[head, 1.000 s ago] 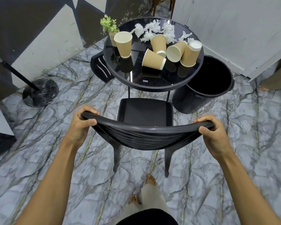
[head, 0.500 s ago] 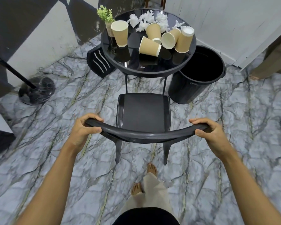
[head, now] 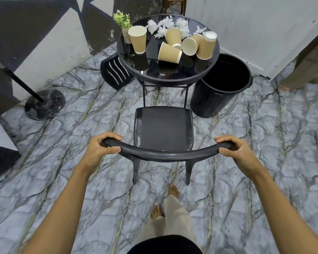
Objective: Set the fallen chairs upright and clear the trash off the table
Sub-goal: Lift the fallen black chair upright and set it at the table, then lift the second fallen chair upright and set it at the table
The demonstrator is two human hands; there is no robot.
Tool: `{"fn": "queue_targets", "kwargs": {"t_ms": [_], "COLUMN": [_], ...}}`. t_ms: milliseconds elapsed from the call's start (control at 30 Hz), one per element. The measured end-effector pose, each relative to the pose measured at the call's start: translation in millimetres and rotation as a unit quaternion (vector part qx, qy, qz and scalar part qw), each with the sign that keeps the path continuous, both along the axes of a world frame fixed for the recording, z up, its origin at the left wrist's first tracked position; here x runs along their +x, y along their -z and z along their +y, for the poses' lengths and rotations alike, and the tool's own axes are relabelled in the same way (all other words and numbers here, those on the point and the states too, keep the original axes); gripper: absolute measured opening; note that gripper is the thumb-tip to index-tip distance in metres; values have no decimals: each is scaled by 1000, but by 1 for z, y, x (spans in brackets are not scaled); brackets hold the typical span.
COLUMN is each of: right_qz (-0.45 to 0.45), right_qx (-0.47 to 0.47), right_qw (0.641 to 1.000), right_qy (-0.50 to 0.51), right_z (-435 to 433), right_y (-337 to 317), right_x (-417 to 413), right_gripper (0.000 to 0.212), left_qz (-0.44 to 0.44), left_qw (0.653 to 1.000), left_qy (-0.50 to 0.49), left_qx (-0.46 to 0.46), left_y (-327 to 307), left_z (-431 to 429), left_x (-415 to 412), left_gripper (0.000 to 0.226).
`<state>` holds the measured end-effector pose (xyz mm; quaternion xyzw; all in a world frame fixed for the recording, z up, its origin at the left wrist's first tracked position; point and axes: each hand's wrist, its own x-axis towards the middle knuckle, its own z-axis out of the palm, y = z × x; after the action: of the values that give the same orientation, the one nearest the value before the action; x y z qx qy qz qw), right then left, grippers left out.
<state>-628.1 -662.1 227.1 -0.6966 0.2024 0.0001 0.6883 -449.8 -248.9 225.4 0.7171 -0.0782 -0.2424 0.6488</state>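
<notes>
Head view: left hand [head: 99, 149] and right hand [head: 237, 153] have fingers clamped on the curved backrest of the black plastic chair [head: 163, 131], upright before the round black glass worktop [head: 154, 74] carrying tan paper cups [head: 170, 53] and crumpled white tissues [head: 165, 26].

Small café-style seating corner — round glass surface [head: 168, 77], black chair [head: 163, 131], 5 paper cups [head: 169, 53], marble-pattern floor [head: 264, 143], geometric painted wall [head: 35, 33], bin [head: 222, 85].
</notes>
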Motion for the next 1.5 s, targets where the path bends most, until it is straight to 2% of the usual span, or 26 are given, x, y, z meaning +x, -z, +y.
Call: {"fn": "queue_targets", "kwargs": {"t_ms": [167,267,333,400,467,667,933,1067,1367,1500], "right_qz": [23,44,54,42,27,41,12,-3,-44,-14], "right_qx": [-64,-159,-242,-321,-375,-476,-529,-553,-561,-558], "right_qw": [997,983,962,933,904,823,758,728,697,682], "right_qy": [-33,-80,-118,-159,-204,-308,-381,-406,-444,-473], "right_z": [0,-2,1,10,21,54,113,153,280,333], "right_y": [-15,-31,-40,-45,-44,-34,-30,-27,-14,-1], "right_x": [1,10,24,43,60,110,168,203,286,320], "right_gripper": [67,47,32,29,33,50,56,55,53,55], "left_qz": [-27,-56,-63,-69,-78,-122,-132,-106,-47,-36], "left_qw": [997,989,984,976,968,936,890,877,857,847], "left_qy": [42,74,79,83,94,112,110,73,40,44], "left_qx": [59,115,148,187,218,310,423,464,511,528], "left_y": [-14,-22,-28,-33,-35,-36,-43,-48,-34,-20], "left_z": [1,2,-2,-8,-17,-26,4,35,139,188], "left_x": [-2,-1,-1,2,4,15,25,30,58,78], "left_gripper": [58,52,48,43,39,51,65,59,64,61]}}
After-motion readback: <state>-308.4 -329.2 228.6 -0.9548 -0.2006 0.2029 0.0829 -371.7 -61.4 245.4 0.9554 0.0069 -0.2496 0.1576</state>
